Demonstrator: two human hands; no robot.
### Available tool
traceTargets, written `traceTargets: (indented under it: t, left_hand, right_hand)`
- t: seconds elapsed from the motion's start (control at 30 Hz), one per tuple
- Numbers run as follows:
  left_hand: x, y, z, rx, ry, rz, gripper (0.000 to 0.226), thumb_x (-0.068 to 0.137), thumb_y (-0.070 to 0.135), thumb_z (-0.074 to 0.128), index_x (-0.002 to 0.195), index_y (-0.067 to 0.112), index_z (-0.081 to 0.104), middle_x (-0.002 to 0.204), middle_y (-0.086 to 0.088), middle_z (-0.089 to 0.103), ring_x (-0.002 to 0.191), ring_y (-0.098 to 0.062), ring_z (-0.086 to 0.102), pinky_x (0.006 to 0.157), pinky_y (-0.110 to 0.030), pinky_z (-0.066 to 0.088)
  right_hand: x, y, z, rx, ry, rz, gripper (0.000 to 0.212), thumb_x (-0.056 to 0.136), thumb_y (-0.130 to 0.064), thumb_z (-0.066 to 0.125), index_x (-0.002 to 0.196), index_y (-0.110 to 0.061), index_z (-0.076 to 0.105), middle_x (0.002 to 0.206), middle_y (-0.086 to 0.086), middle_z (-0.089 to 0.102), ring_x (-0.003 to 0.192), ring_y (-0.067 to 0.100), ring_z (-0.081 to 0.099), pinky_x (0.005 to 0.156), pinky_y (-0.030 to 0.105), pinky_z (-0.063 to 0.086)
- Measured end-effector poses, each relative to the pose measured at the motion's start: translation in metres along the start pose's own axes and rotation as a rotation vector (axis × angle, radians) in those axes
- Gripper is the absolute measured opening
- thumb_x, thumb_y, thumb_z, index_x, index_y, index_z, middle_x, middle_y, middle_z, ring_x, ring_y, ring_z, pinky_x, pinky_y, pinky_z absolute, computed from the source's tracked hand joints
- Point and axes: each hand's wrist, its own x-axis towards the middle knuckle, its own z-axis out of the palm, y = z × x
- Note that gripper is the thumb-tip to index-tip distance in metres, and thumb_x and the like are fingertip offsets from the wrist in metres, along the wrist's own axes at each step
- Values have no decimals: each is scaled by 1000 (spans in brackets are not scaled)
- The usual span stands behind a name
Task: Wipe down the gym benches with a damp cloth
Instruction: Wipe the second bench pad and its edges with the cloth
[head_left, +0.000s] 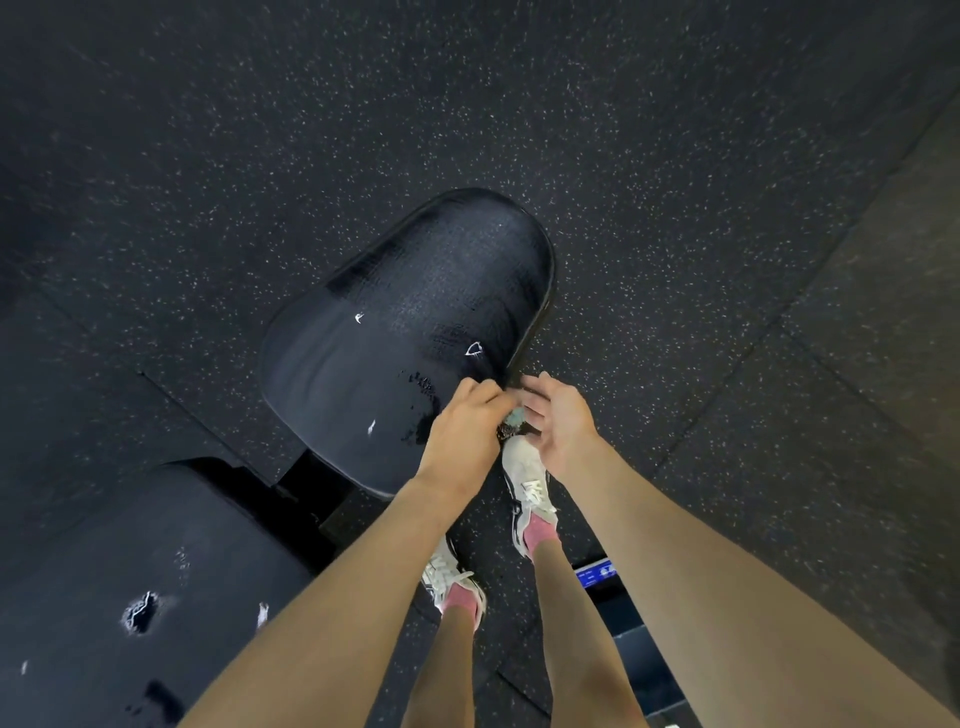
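The left hand and right hand are holding a small cloth bunched between them, fingers curling around it, just beside the wet seat pad. Soft, light and damp, it is probably handling best wadded in one palm.

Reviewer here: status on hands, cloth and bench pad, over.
Left hand and right hand hold the cloth at the edge of the pad. Pad streaked wet, small tears. Nothing in the way.
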Motion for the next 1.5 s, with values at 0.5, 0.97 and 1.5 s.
traceTargets:
  t: [0.5,0.97,1.5]
  left_hand:
    - [15,-33,-30,-62,417,-383,46,74,-19,49,111,3,66,100,-14,59,93,-33,49,75,-30,40]
    - [-32,-15,-9,-191,189,-172,49,69,-16,51,109,7,68,93,-8,60,89,-28,51,78,-30,43]
    - [2,-44,-38,-87,283,-282,48,73,-19,49,109,5,68,95,-10,62,90,-31,50,73,-40,46]
  right_hand:
    - [3,13,15,-77,47,0,33,103,-21,42,127,-4,57,122,18,62,97,26,62,83,35,46]
    - [2,16,25,-77,167,-7,28,100,-13,46,122,0,57,106,16,61,91,25,60,80,41,51]
    - [11,34,63,-358,327,-148,44,88,-20,65,129,-7,52,118,15,63,109,34,60,96,46,50]
